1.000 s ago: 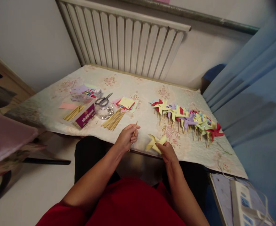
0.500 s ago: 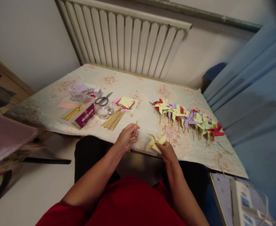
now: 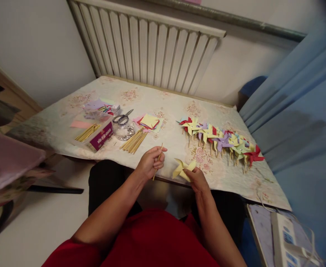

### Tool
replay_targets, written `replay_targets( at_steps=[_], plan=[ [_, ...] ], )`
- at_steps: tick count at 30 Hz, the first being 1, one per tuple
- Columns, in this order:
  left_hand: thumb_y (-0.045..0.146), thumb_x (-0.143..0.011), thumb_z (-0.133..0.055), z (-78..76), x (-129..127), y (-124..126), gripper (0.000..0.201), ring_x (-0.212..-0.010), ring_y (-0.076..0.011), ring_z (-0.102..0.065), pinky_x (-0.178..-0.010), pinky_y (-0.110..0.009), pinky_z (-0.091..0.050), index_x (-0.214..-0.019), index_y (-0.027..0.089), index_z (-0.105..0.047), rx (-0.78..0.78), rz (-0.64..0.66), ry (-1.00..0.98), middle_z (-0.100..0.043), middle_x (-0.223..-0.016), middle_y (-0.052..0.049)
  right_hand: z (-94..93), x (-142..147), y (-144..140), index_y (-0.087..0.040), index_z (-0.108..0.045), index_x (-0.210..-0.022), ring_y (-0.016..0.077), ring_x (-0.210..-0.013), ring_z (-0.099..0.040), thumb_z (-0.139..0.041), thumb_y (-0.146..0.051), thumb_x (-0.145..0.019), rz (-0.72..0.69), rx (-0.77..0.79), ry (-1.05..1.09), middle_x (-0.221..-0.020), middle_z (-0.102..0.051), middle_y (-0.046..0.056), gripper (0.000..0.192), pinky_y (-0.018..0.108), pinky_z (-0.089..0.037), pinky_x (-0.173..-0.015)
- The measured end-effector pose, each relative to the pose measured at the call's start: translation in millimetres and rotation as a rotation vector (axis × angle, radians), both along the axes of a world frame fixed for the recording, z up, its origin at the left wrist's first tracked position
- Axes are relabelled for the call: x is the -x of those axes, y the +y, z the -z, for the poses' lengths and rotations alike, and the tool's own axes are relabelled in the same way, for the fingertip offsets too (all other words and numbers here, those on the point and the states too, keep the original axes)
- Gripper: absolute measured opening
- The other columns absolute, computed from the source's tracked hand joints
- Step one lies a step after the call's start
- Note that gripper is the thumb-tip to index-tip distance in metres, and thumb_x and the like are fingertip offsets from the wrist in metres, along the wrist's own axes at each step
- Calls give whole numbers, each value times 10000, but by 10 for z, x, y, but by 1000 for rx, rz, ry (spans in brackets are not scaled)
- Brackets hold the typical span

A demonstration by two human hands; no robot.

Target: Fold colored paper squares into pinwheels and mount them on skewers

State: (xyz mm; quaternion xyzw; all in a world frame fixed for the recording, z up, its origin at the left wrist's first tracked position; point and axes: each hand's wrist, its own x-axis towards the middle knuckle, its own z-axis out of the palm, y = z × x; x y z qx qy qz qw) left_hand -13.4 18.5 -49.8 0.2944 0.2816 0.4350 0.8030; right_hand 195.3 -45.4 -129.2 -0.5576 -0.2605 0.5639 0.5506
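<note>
My left hand (image 3: 151, 163) is closed around a thin wooden stick (image 3: 154, 175), held tilted over the table's front edge. To its right, my right hand (image 3: 198, 180) pinches a yellow paper pinwheel head (image 3: 183, 169) near its middle. The pinwheel head and the stick are apart. Just beyond my left hand lies a bundle of wooden sticks (image 3: 135, 141). Behind that bundle is a stack of coloured paper squares (image 3: 149, 121) with a yellow one on top. Several finished pinwheels (image 3: 223, 141) on sticks stand in a row to the right.
A round clear container of shiny pins (image 3: 125, 132) has scissors (image 3: 122, 118) resting at its rim. Left of it sits a purple-labelled box (image 3: 101, 138) with sticks in it. Paper scraps (image 3: 98, 104) lie farther back. A power strip (image 3: 287, 237) is at the lower right.
My left hand has shifted very slightly, with the stick still in it. The right hand and the yellow pinwheel head look unmoved.
</note>
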Motion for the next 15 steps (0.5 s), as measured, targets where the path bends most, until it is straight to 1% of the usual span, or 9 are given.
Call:
replay_targets(
  at_steps=[4,8,15],
  plan=[
    [232,-805,-625,-18,10,-7,150,-342,-5,-209,-372,-164,-121,-902,126,-584,-15,8,-23,-477,-544,52,-22,13,-12,-155,-731,-786,175,-615,-644,-855,-313,-515,6,-1,6,-748,-751,35,337,291,-502,-630],
    [286,-816,-633,-35,10,-17,163,-333,-4,-203,-367,-166,-114,-857,146,-560,-38,7,-12,-484,-543,55,-41,23,-21,-152,-732,-807,181,-626,-647,-846,-319,-534,-13,-10,-7,-755,-750,37,340,297,-501,-638],
    [339,-825,-616,-27,10,-38,196,-334,-18,-204,-370,-172,-123,-778,169,-531,-86,2,31,-416,-478,74,-32,23,-26,-158,-728,-803,177,-625,-646,-844,-327,-540,-13,-16,-6,-757,-750,33,333,299,-507,-640]
  ],
)
